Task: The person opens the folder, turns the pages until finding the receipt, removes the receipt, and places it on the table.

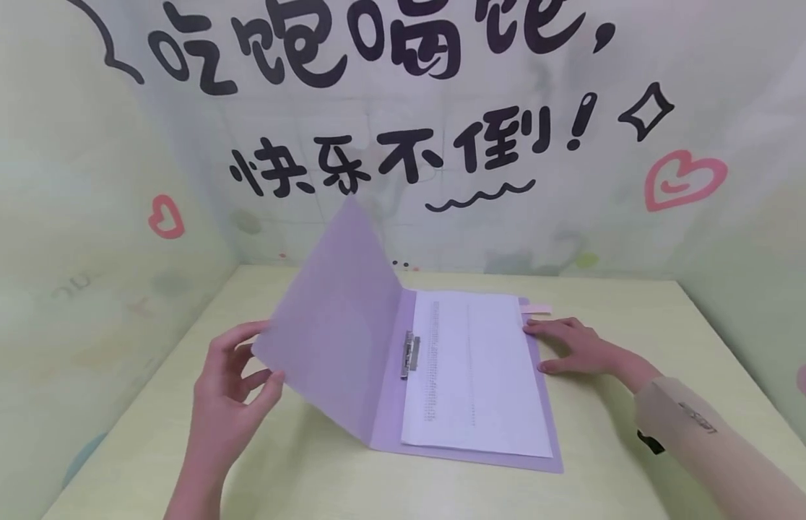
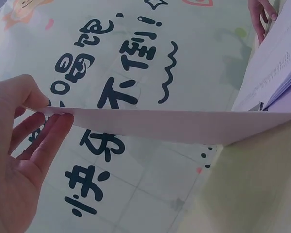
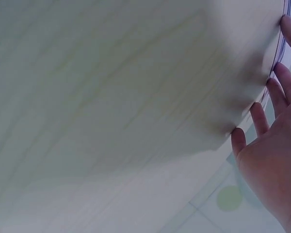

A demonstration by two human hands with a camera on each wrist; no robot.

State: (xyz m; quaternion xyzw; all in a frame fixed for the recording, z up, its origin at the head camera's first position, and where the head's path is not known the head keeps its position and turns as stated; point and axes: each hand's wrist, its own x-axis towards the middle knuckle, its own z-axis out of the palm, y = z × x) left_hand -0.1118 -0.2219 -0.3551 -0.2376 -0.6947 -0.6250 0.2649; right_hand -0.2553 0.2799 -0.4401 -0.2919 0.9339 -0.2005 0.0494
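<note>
A light purple clip folder (image 1: 468, 461) lies on the table with its cover (image 1: 331, 325) raised at a slant on the left. My left hand (image 1: 230, 390) pinches the cover's outer edge between thumb and fingers; the left wrist view shows this hand (image 2: 26, 145) gripping the thin cover (image 2: 165, 127) edge-on. White printed sheets (image 1: 500, 383) lie inside by a metal clip (image 1: 409, 355). A pink tab (image 1: 538, 309) sticks out at upper right. Beside it, my right hand (image 1: 578, 350) rests against the folder's right edge; its fingertips (image 3: 237, 133) touch that edge in the right wrist view.
The pale wooden table (image 1: 299, 469) meets a back wall (image 1: 377, 238) with large black writing. Side walls stand at left (image 1: 117, 303) and right (image 1: 767, 289). Near the right sleeve (image 1: 708, 433) a small black object (image 1: 650, 442) shows.
</note>
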